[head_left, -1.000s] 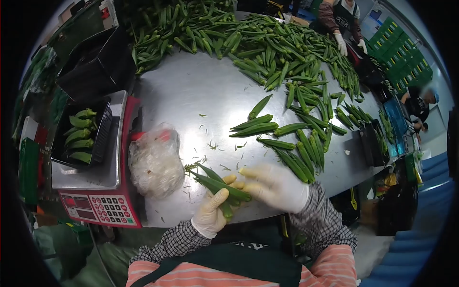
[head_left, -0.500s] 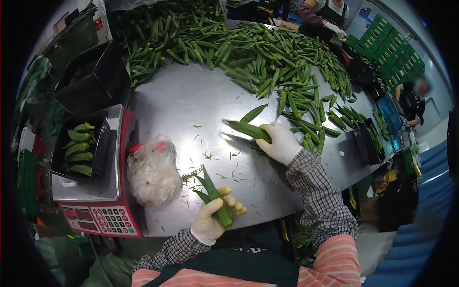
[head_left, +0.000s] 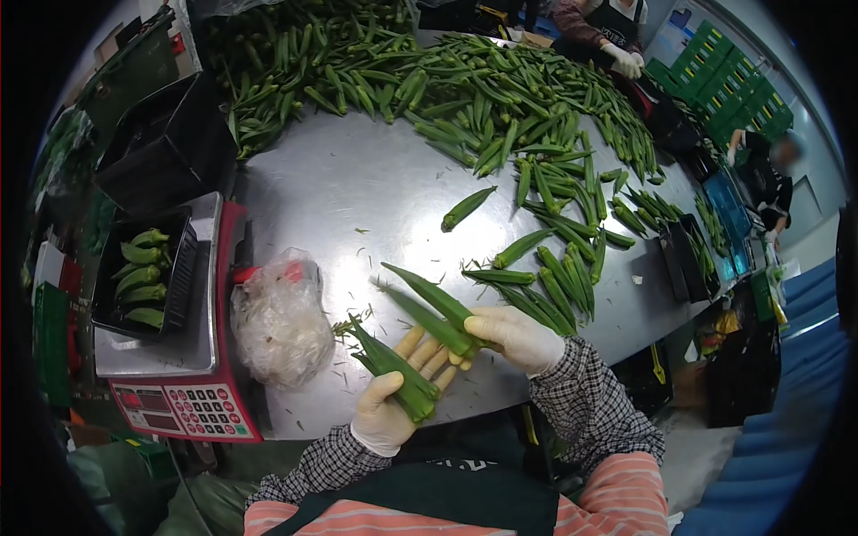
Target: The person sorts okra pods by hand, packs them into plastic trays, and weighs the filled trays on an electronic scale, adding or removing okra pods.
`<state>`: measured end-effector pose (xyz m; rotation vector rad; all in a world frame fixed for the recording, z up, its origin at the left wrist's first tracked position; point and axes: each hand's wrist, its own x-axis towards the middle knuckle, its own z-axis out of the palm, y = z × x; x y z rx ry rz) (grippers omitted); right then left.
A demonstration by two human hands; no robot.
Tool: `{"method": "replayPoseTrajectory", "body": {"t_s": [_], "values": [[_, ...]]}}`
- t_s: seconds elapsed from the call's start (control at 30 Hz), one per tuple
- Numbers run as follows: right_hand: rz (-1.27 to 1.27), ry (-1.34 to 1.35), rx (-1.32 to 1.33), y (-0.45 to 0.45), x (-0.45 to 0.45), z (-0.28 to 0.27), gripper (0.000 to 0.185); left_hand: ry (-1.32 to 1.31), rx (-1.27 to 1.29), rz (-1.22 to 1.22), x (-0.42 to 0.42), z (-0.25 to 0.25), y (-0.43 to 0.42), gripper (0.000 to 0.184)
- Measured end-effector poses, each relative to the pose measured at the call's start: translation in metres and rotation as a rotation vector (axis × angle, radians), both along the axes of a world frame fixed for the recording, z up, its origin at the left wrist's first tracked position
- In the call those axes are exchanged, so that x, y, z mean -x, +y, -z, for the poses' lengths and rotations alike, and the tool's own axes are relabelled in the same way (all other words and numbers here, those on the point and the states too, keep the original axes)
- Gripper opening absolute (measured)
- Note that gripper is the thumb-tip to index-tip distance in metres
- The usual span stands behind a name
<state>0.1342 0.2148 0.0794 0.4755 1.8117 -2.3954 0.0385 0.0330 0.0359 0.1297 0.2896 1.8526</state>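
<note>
Okra pods (head_left: 399,380) lie across the palm of my gloved left hand (head_left: 384,413), the thumb pressed on them and the fingers partly spread beneath. My gloved right hand (head_left: 518,338) grips two more okra pods (head_left: 431,290) by their stem ends, close beside the left fingers, tips pointing up and left. Loose okra (head_left: 563,281) lies on the metal table (head_left: 322,188) beyond my right hand, and one single pod (head_left: 467,209) lies apart from it.
A big okra heap (head_left: 500,94) covers the far side. At left, a red scale (head_left: 192,413) bears a black tray (head_left: 183,295) of okra, near a black bin (head_left: 165,147) and a plastic bag (head_left: 281,326). A co-worker's gloved hands (head_left: 624,61) show at the back right.
My right hand has come back toward my left with two okra pods from the table. My left hand's fingers have spread under its pods. The co-worker's hands have shifted slightly.
</note>
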Motion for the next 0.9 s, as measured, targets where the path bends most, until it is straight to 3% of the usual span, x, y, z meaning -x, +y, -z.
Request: {"method": "replayPoseTrajectory", "body": {"t_s": [0.07, 0.2, 0.23, 0.33, 0.43, 0.53, 0.57, 0.67, 0.77, 0.87, 0.9], "values": [[0.021, -0.003, 0.011, -0.005, 0.002, 0.003, 0.036, -0.003, -0.027, -0.005, 0.0, 0.002, 0.0, 0.065], [-0.181, -0.035, -0.489, -0.023, 0.002, -0.006, 0.033, -0.051, 0.069, -0.031, 0.0, 0.01, -0.007, 0.056], [-0.183, 0.061, -0.695, -0.026, 0.001, -0.004, 0.032, -0.055, 0.115, -0.032, 0.0, 0.01, -0.008, 0.053], [-0.142, 0.101, -0.828, -0.03, 0.002, -0.013, 0.03, -0.067, 0.156, -0.027, 0.002, 0.017, -0.008, 0.045], [-0.061, -0.078, -0.7, -0.022, 0.004, -0.022, 0.028, -0.113, 0.11, -0.01, 0.002, 0.009, -0.005, 0.04], [0.001, -0.023, -0.769, -0.034, 0.012, -0.025, 0.027, 0.016, 0.174, -0.027, -0.002, 0.013, -0.004, 0.037], [-0.012, 0.065, -0.982, -0.04, 0.014, -0.016, 0.026, 0.063, 0.21, -0.047, -0.004, 0.015, -0.005, 0.038], [-0.016, 0.032, -1.147, -0.057, 0.022, -0.008, 0.03, 0.192, 0.296, -0.092, -0.008, 0.019, -0.007, 0.041], [0.037, 0.127, -1.131, -0.056, 0.017, -0.002, 0.032, 0.262, 0.302, -0.107, -0.01, 0.014, -0.008, 0.045], [0.078, 0.116, -1.18, -0.053, 0.005, -0.012, 0.035, 0.079, 0.237, -0.096, -0.003, 0.008, -0.007, 0.047], [-0.019, 0.095, -1.266, -0.055, 0.004, -0.014, 0.036, 0.035, 0.195, -0.115, -0.002, 0.01, -0.007, 0.048]]}}
